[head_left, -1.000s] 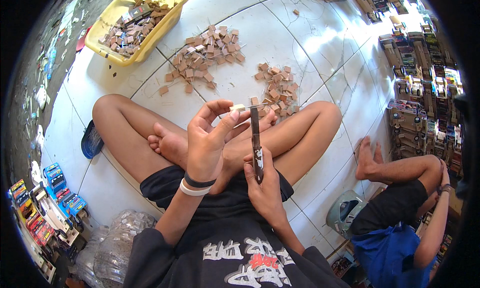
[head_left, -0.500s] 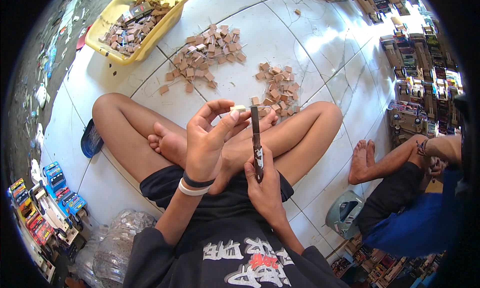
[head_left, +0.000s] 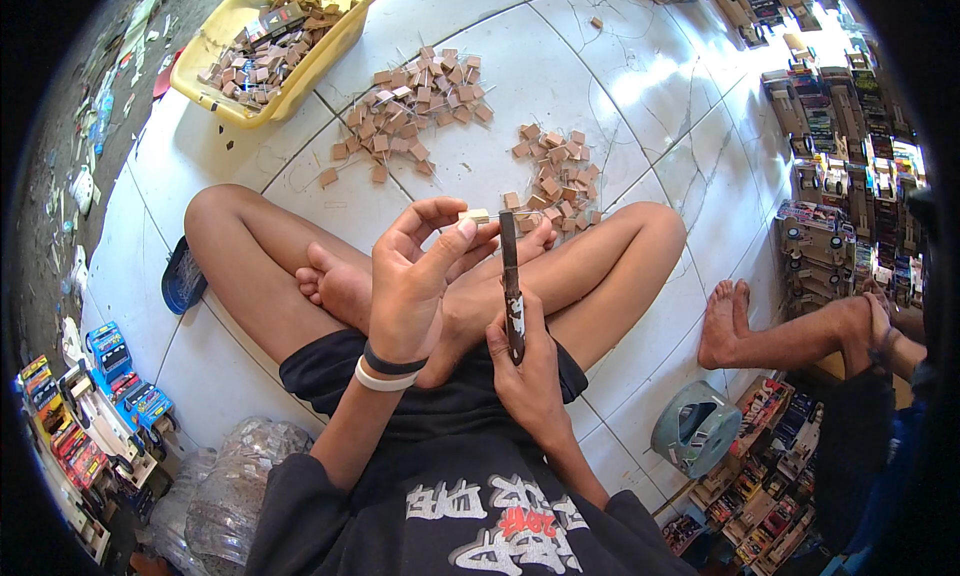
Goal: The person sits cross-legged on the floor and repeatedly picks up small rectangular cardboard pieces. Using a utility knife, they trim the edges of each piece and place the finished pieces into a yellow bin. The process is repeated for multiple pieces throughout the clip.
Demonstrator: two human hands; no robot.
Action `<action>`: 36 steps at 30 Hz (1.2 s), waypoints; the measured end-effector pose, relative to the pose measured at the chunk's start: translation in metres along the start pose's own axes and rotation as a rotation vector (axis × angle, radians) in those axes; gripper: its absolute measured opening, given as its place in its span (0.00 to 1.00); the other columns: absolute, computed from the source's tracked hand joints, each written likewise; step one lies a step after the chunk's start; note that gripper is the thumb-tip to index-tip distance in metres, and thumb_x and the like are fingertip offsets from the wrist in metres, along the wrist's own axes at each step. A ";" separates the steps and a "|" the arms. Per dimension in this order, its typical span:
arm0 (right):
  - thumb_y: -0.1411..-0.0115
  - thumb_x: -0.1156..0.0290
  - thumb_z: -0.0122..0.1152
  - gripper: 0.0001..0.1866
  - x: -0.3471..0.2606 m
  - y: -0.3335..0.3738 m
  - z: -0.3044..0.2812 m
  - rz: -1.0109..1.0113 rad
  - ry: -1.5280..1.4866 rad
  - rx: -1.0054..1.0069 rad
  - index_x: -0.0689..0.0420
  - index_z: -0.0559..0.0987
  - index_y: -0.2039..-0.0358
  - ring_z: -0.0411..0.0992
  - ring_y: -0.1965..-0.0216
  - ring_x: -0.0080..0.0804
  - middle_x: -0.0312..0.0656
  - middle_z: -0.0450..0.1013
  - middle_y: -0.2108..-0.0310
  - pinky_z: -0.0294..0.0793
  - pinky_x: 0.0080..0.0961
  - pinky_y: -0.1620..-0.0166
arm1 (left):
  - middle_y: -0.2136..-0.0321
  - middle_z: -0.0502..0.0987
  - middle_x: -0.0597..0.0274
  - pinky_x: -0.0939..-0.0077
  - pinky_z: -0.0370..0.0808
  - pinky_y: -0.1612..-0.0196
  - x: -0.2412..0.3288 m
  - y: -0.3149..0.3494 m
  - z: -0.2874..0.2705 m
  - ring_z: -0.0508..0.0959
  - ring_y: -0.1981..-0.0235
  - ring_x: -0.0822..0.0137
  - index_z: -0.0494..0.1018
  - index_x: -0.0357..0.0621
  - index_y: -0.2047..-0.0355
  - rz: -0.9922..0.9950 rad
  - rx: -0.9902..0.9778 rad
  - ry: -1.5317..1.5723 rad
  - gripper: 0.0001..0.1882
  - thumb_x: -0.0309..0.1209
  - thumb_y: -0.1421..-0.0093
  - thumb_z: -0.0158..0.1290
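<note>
My left hand (head_left: 412,276) is closed, pinching a small pale wooden block (head_left: 474,216) between thumb and fingertips. From the block a thin pin sticks out to the right, its end beside the upper part of a dark flat bar-shaped tool (head_left: 510,251). My right hand (head_left: 530,376) wraps around that tool's lower end, which has worn white patches, and keeps it upright. Whether pin and tool touch, I cannot tell. Beyond my crossed legs lie a larger pile of small wooden blocks with pins (head_left: 425,101) and a smaller pile of blocks (head_left: 560,176).
A yellow tub (head_left: 310,71) with more blocks stands at the far left. Toy vehicles (head_left: 125,386) sit near left, beside clear plastic bags (head_left: 240,476). At right are a grey-green round container (head_left: 695,431), another person's leg (head_left: 790,336) and rows of wooden toy vehicles (head_left: 840,146).
The other person at right has shifted back toward the right edge, uncovering toy vehicles behind the round container. The block in my left hand has turned slightly; both my hands stay nearly in place.
</note>
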State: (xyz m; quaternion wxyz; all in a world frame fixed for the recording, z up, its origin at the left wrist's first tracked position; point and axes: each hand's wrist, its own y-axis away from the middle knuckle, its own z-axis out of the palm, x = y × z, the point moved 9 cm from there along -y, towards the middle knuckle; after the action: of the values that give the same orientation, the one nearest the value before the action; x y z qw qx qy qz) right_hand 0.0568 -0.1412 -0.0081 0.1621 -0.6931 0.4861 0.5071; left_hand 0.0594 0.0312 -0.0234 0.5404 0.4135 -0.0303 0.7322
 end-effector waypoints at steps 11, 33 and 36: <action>0.25 0.75 0.57 0.25 -0.001 0.000 0.003 0.031 -0.122 -0.062 0.62 0.64 0.32 0.65 0.68 0.20 0.33 0.66 0.67 0.68 0.19 0.63 | 0.52 0.75 0.52 0.62 0.84 0.41 -0.001 0.000 0.000 0.85 0.49 0.56 0.71 0.28 0.48 -0.002 -0.004 0.006 0.14 0.23 0.30 0.58; 0.40 0.88 0.57 0.42 -0.010 -0.004 0.015 -0.039 0.150 0.017 0.57 0.58 0.25 0.71 0.43 0.73 0.66 0.70 0.42 0.75 0.56 0.45 | 0.58 0.85 0.54 0.79 0.84 0.56 0.040 0.019 0.008 0.86 0.59 0.70 0.83 0.31 0.56 0.707 0.084 -0.785 0.11 0.12 0.38 0.61; 0.35 0.85 0.58 0.39 -0.014 -0.005 0.014 -0.097 0.104 0.005 0.57 0.58 0.25 0.72 0.41 0.72 0.65 0.70 0.41 0.75 0.54 0.43 | 0.58 0.85 0.55 0.79 0.84 0.56 0.039 0.018 0.007 0.85 0.59 0.70 0.83 0.32 0.56 0.661 0.085 -0.786 0.10 0.13 0.37 0.61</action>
State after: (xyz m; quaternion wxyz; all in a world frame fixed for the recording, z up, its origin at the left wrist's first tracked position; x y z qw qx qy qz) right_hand 0.0535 -0.1219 -0.0037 0.1628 -0.7408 0.4608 0.4608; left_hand 0.0457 0.0496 0.0134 0.2106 0.6475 -0.3305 0.6536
